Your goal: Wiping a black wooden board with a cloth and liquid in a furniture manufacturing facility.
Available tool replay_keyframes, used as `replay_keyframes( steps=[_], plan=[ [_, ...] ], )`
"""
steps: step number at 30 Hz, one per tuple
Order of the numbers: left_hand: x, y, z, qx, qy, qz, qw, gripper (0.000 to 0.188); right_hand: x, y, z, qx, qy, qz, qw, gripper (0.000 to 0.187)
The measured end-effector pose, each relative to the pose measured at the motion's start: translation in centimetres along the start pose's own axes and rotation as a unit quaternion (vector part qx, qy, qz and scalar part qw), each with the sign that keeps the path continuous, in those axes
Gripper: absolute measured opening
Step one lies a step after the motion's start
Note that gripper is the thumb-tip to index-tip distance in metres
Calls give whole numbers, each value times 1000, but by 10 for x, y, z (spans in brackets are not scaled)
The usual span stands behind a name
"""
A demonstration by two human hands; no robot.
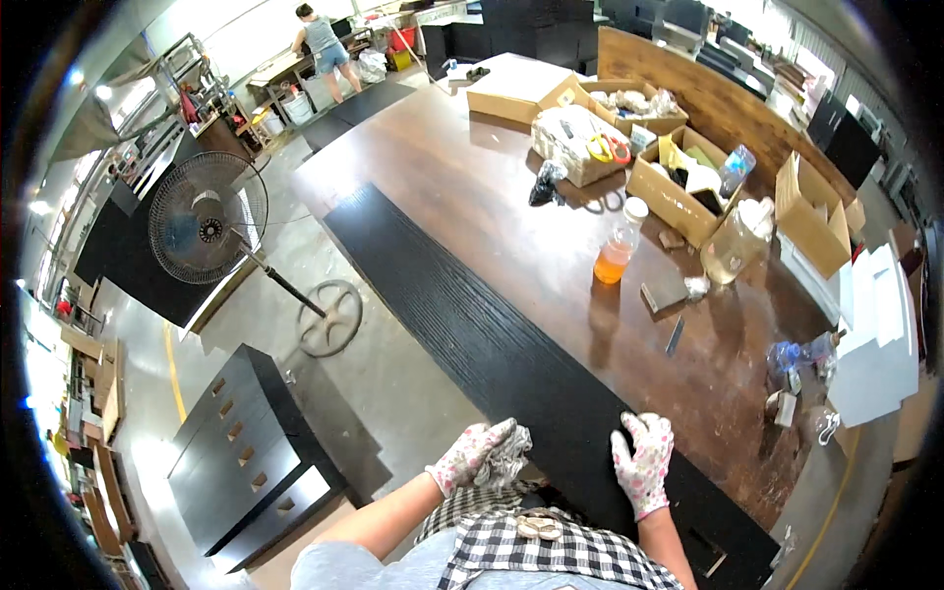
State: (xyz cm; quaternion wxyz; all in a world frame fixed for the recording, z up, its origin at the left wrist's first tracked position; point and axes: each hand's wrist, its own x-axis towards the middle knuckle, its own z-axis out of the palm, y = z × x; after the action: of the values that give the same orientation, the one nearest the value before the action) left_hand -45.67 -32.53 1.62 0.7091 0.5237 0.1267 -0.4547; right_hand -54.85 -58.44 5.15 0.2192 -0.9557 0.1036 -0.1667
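Note:
A long black wood-grain board (472,315) lies along the near edge of the brown table, slanting from the far left to the near right. My left hand (466,458), in a white glove with pink spots, is closed on a crumpled grey rag (504,456) at the board's near edge. My right hand (644,462), gloved alike, rests on the board's right part with the thumb apart from the fingers and holds nothing. Close to the board's right end is a small rectangular cutout (706,553).
A bottle of orange drink (612,258), a large clear jar (733,246) and a flat block (664,291) stand or lie on the brown table (442,162). Cardboard boxes (678,202) line its far side. Left are a pedestal fan (208,228) and stacked black panels (241,442). Another person (323,49) works far off.

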Motion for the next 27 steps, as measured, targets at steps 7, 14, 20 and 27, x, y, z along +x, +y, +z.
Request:
replay_keyframes(
  steps=[7,14,20,27],
  plan=[
    [-17,11,0,-151,-55,-40,986,28,4,-6,-11,55,-60,58,995,26],
    [-3,9,4,-36,-146,47,988,24,11,1,-56,15,-185,202,962,58],
    [43,14,-8,354,-222,467,779,46,21,-58,-110,-61,3,106,992,41],
    [-18,126,43,363,-47,628,687,29,1,-38,-79,-225,75,-36,971,40]
  ],
)
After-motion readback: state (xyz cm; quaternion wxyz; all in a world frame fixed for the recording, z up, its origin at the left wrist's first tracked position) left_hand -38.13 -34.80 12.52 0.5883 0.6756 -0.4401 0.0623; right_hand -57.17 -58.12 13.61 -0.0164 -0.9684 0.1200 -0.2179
